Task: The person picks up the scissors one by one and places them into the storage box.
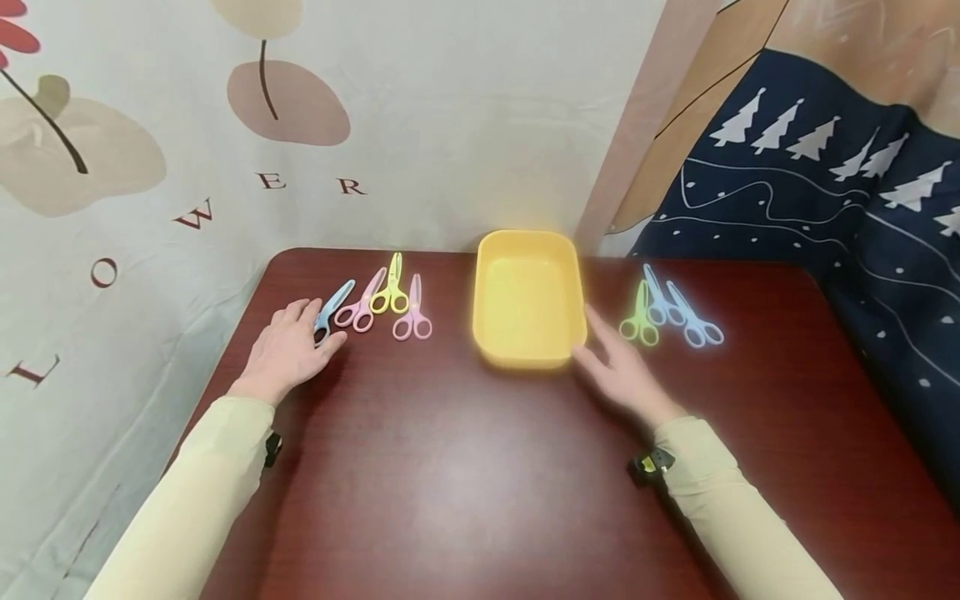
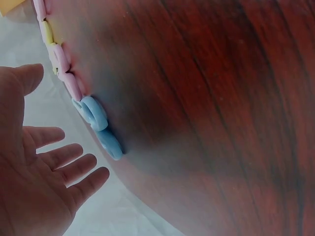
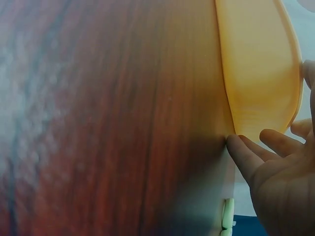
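My left hand (image 1: 287,352) reaches over the left part of the table, fingers extended and thumb apart, beside blue scissors (image 1: 339,302) that it partly covers in the head view. In the left wrist view the palm faces the blue scissors' handles (image 2: 93,114) with a gap between. At the middle of the far edge stands a yellow plastic tray (image 1: 528,310). Against its right side lie the fingertips of my right hand (image 1: 624,373), the fingers nearly straight. In the right wrist view these fingers sit along the tray's wall (image 3: 261,98).
Right of the blue scissors lie pink scissors (image 1: 362,310), yellow scissors (image 1: 392,292) and more pink scissors (image 1: 413,318). Beyond my right hand are green scissors (image 1: 640,322) and two blue pairs (image 1: 697,321). The dark red table (image 1: 465,483) meets a hanging printed cloth (image 1: 450,125) behind.
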Action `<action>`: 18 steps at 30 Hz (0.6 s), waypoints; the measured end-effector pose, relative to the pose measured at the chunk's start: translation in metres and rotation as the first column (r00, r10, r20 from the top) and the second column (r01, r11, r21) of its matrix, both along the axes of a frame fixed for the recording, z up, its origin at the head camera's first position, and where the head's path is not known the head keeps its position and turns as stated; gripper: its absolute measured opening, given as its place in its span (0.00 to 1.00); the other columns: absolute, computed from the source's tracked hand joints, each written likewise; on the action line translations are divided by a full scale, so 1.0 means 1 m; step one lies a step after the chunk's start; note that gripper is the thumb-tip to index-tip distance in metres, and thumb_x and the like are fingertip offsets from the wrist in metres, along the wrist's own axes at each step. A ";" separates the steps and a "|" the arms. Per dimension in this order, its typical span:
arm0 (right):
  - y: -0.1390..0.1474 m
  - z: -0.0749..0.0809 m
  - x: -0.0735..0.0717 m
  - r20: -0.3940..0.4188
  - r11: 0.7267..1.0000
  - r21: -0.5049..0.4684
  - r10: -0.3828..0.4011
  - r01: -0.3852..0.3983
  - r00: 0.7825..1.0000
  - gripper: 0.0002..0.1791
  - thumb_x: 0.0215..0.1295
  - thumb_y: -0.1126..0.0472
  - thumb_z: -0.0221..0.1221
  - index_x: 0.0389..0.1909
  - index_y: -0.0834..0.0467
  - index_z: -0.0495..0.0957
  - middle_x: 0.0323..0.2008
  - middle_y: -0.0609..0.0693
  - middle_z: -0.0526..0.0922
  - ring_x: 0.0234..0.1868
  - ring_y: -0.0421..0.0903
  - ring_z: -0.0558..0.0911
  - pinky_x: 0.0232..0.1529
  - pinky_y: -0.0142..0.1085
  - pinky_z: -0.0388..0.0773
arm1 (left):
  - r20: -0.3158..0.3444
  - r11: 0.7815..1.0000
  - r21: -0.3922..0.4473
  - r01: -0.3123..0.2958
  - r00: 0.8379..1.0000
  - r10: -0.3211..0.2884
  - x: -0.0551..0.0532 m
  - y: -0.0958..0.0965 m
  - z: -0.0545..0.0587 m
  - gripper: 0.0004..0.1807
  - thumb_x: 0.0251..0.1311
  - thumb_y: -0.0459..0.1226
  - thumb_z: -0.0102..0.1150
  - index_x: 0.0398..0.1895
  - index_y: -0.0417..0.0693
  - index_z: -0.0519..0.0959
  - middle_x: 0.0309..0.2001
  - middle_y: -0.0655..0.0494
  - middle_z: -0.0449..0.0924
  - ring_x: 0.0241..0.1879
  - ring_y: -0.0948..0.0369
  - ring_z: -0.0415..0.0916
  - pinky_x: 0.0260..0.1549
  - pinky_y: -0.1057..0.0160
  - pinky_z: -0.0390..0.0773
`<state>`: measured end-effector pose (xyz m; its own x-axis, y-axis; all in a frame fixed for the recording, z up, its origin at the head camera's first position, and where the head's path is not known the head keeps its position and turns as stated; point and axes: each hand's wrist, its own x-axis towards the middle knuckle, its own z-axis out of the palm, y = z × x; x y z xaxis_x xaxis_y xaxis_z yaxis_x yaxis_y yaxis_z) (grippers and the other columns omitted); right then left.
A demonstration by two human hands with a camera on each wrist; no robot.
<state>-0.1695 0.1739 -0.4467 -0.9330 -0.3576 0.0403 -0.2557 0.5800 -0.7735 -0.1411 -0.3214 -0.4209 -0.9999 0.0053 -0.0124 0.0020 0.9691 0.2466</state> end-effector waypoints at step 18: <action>-0.001 -0.003 -0.001 0.015 0.999 -0.043 -0.014 0.014 1.000 0.43 0.76 0.49 0.59 0.84 0.44 0.48 0.82 0.47 0.52 0.79 0.55 0.61 0.74 0.54 0.62 | 0.059 1.000 -0.019 0.011 0.998 -0.010 -0.001 -0.002 -0.007 0.41 0.68 0.47 0.62 0.71 0.25 0.63 0.64 0.26 0.64 0.63 0.33 0.60 0.57 0.31 0.68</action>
<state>-0.1703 0.1724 -0.4495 -0.9385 -0.3428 0.0415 -0.2362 0.5496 -0.8013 -0.1421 -0.3238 -0.4275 -0.9973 0.0151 -0.0713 -0.0016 0.9737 0.2278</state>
